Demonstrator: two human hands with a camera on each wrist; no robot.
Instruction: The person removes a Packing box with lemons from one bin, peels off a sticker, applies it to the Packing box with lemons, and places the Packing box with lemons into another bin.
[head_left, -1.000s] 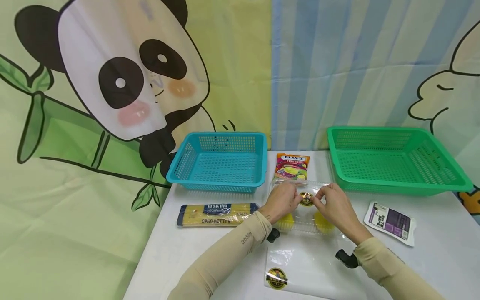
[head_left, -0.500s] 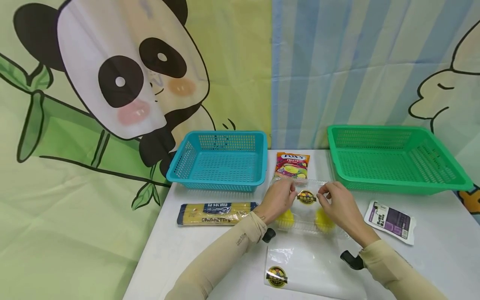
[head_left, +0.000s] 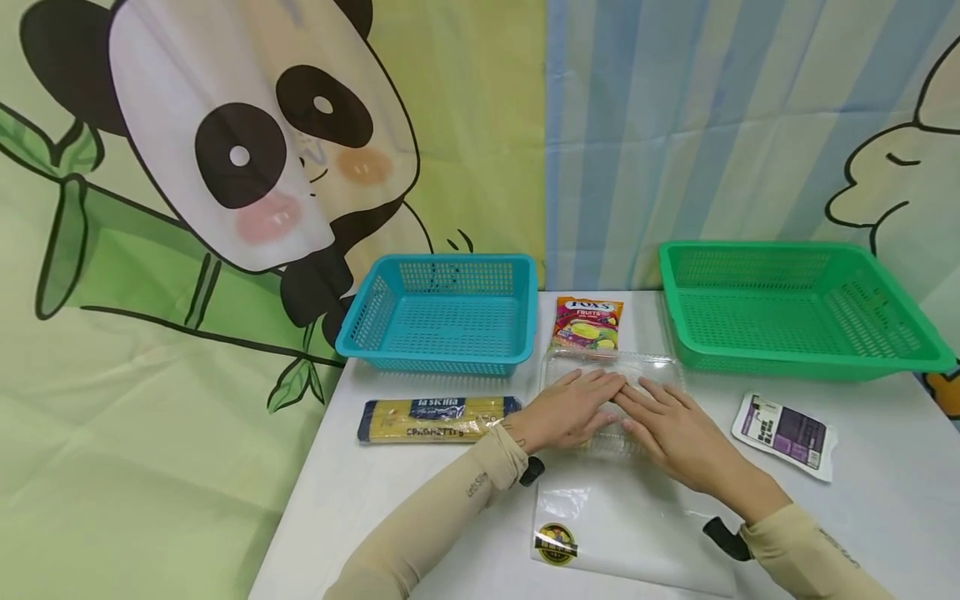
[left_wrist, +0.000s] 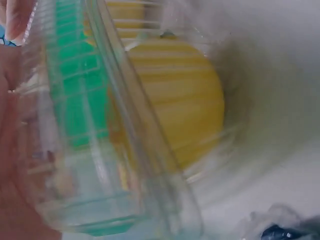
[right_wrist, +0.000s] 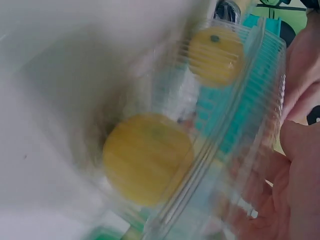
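A clear plastic clamshell box [head_left: 645, 363] sits in the middle of the table. Inside it, the right wrist view has two round yellow-orange fruits [right_wrist: 148, 159], one with a green stem spot. My left hand [head_left: 561, 412] lies across the lid with fingers straight and pointing right. From the other side my right hand [head_left: 686, 437] rests flat on the lid, its fingertips meeting the left hand's fingers. Between them they cover the box's round label. Under the box's near side extends a glossy white sheet [head_left: 637, 533] with a round black-and-yellow sticker [head_left: 556, 544].
A blue basket [head_left: 438, 358] stands at the back left and a green basket [head_left: 810, 362] at the back right. Behind the box lies a Fox's candy bag [head_left: 587, 323]. A spaghetti pack [head_left: 438, 419] is to the left, a white-and-purple pouch [head_left: 785, 437] to the right.
Earlier, both hands had curled fingertips on either side of the lid's round label. They have since come together, fingers straightened flat over the lid, hiding the label and fruits in the head view.
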